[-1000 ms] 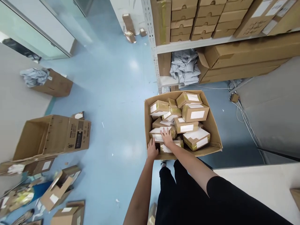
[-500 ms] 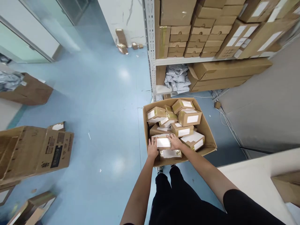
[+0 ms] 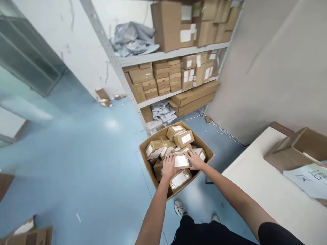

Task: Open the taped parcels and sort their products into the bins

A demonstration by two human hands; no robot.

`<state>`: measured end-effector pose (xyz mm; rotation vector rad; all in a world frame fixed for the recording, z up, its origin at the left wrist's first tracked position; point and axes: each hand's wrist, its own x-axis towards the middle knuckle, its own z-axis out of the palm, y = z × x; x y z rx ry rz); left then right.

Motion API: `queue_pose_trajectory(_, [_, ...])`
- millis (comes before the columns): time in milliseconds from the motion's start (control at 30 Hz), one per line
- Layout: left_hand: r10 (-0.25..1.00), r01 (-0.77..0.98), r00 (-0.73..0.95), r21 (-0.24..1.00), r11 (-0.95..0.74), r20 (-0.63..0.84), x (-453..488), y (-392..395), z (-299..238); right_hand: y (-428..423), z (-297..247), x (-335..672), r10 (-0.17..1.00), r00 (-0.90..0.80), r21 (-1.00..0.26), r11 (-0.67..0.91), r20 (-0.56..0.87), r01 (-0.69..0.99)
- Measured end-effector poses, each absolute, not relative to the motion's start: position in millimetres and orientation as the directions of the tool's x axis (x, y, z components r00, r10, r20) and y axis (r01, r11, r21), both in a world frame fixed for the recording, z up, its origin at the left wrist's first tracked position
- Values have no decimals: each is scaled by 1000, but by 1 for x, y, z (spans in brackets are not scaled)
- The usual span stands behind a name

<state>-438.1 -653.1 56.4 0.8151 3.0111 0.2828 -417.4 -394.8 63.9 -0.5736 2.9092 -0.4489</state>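
Between my two hands is a small cardboard box (image 3: 182,161) with a white label, gripped at its left and right ends. My left hand (image 3: 169,166) presses on the left end and my right hand (image 3: 194,160) on the right end. The box is above a large open carton (image 3: 145,162) on the floor, filled with several other labelled cardboard boxes. A taped box (image 3: 180,179) with a white label lies just in front of it, nearer my body. Another labelled box (image 3: 184,138) sits towards the far side of the carton.
Beyond the carton stands a metal shelf (image 3: 176,53) with stacked boxes and grey plastic packages (image 3: 163,111). On my right is a white table (image 3: 251,177) with an open carton (image 3: 283,153) and a handwritten paper sheet (image 3: 310,180). More cartons (image 3: 38,236) sit at lower left.
My view has swung up and to the right, bringing in the upper shelf and the table. Both hands still hold the small box, which is now raised a little and further from the taped box.
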Motion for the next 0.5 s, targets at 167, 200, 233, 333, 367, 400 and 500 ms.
queue_pose_trajectory(167, [630, 640, -768, 168, 750, 116, -426, -575, 92, -326, 90, -354, -205, -979, -328, 923, 25, -202])
queue_pose_trajectory(200, [668, 677, -735, 181, 714, 118, -419, -553, 97, -307, 93, -336, -161, -986, -330, 929, 43, -166])
queue_pose_trajectory(233, [706, 713, -699, 195, 674, 116, -410, -528, 101, -287, 96, -314, -112, -992, -333, 935, 56, -125])
queue_pose_trajectory(333, [806, 805, -582, 221, 551, 108, -368, -447, 107, -224, 98, -236, 45, -997, -343, 939, 65, 20])
queue_pose_trajectory(367, [834, 831, -541, 219, 512, 104, -349, -418, 108, -202, 98, -206, 93, -994, -347, 936, 64, 66])
queue_pose_trajectory(400, [860, 855, -501, 213, 474, 99, -329, -388, 107, -180, 97, -174, 140, -988, -350, 930, 62, 110])
queue_pose_trajectory(500, [929, 918, -363, 194, 345, 68, -258, -300, 105, -118, 92, -72, 293, -955, -358, 898, 45, 258])
